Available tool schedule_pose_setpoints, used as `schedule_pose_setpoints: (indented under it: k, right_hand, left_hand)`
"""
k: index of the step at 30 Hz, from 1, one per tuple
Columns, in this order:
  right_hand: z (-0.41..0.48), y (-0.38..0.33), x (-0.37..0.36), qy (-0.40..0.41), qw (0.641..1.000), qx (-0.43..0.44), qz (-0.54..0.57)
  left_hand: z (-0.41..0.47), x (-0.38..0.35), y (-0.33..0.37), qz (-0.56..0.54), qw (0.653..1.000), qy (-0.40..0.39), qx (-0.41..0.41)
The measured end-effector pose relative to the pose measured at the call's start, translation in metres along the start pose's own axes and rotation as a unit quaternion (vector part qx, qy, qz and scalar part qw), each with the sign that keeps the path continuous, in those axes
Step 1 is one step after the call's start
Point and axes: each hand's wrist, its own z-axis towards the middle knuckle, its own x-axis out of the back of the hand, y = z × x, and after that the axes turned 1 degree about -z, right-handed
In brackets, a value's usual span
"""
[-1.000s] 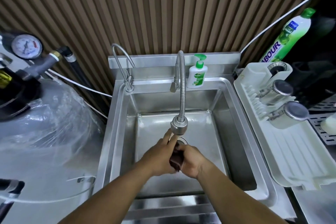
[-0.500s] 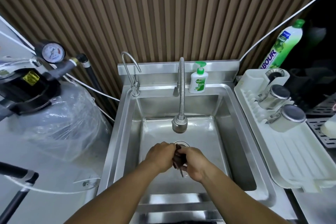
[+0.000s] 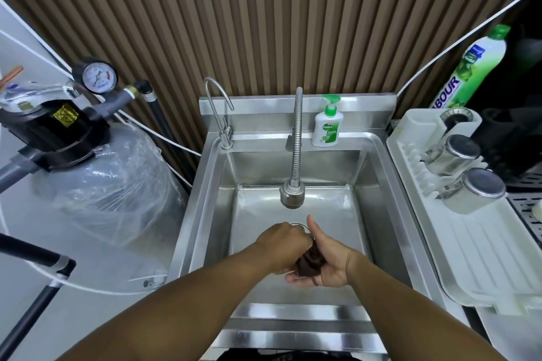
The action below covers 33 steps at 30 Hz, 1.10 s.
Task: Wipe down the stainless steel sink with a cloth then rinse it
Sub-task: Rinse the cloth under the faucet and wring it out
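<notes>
Over the stainless steel sink (image 3: 378,184) both my hands meet on a small dark brown cloth (image 3: 309,264), bunched up. My left hand (image 3: 283,243) grips its upper end with curled fingers. My right hand (image 3: 325,261) lies under the cloth, palm up, thumb raised and fingers cupped round its lower part. The hands hover above the drain ring, which peeks out behind them. The flexible spring faucet (image 3: 293,193) hangs over the basin just beyond my hands; I see no water running from it.
A thin gooseneck tap (image 3: 218,108) and a soap pump bottle (image 3: 327,126) stand on the sink's back ledge. A white dish rack (image 3: 484,258) with steel cups sits right, a green detergent bottle (image 3: 472,67) behind it. A plastic-wrapped tank (image 3: 111,184) with gauge stands left.
My hands have drawn back from under the faucet head toward me. My right hand has turned palm up with the thumb lifted, and the cloth now shows between the hands.
</notes>
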Motion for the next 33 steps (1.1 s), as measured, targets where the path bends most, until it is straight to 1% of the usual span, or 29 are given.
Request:
schedule_pose_setpoints:
  k: [2, 4, 8, 10, 12, 14, 17, 19, 21, 23, 25, 28, 30, 33]
  right_hand:
    - [0.002, -0.001, 0.003, -0.011, 0.999, 0.004, -0.045]
    - [0.002, -0.003, 0.006, -0.018, 0.998, 0.005, -0.066]
    - [0.004, -0.013, 0.007, -0.027, 0.994, 0.004, -0.102]
    - [0.004, -0.017, 0.007, -0.031, 0.991, 0.005, -0.128]
    - [0.002, -0.022, 0.004, -0.022, 0.985, 0.005, -0.172]
    - [0.000, -0.027, 0.001, -0.012, 0.972, 0.001, -0.236]
    - [0.000, -0.030, -0.004, 0.007, 0.943, -0.005, -0.332]
    - [0.005, -0.029, -0.003, 0.043, 0.923, -0.012, -0.381]
    - [0.010, -0.027, -0.005, 0.096, 0.892, -0.011, -0.442]
    - [0.015, -0.025, -0.007, 0.139, 0.859, 0.011, -0.492]
    - [0.022, -0.023, -0.008, 0.164, 0.835, 0.042, -0.524]
    - [0.032, -0.017, -0.002, 0.213, 0.791, 0.119, -0.560]
    - [0.031, -0.014, -0.001, 0.254, 0.733, 0.166, -0.609]
    - [0.026, -0.009, -0.003, 0.300, 0.618, 0.190, -0.701]
  left_hand:
    - [-0.001, 0.002, -0.001, -0.008, 1.000, -0.018, 0.005]
    - [-0.001, 0.003, -0.002, -0.005, 1.000, -0.026, 0.008]
    - [0.003, 0.005, -0.005, -0.053, 0.995, -0.056, 0.061]
    - [0.004, 0.011, -0.007, -0.038, 0.995, -0.062, 0.063]
    - [0.005, 0.016, -0.010, 0.007, 0.998, -0.054, 0.041]
    - [0.005, 0.017, -0.013, 0.047, 0.997, -0.056, 0.006]
    - [0.005, 0.015, -0.012, 0.024, 0.997, -0.075, 0.005]
    - [0.006, 0.011, -0.012, 0.003, 0.997, -0.077, 0.014]
    - [0.006, 0.006, -0.012, -0.013, 0.996, -0.085, 0.019]
    - [0.007, 0.000, -0.014, -0.025, 0.995, -0.093, 0.035]
    - [0.008, -0.006, -0.015, -0.043, 0.993, -0.098, 0.058]
    - [0.012, -0.010, -0.018, -0.085, 0.986, -0.107, 0.090]
    - [0.016, -0.011, -0.021, -0.131, 0.980, -0.112, 0.100]
    - [0.021, -0.010, -0.021, -0.175, 0.972, -0.131, 0.091]
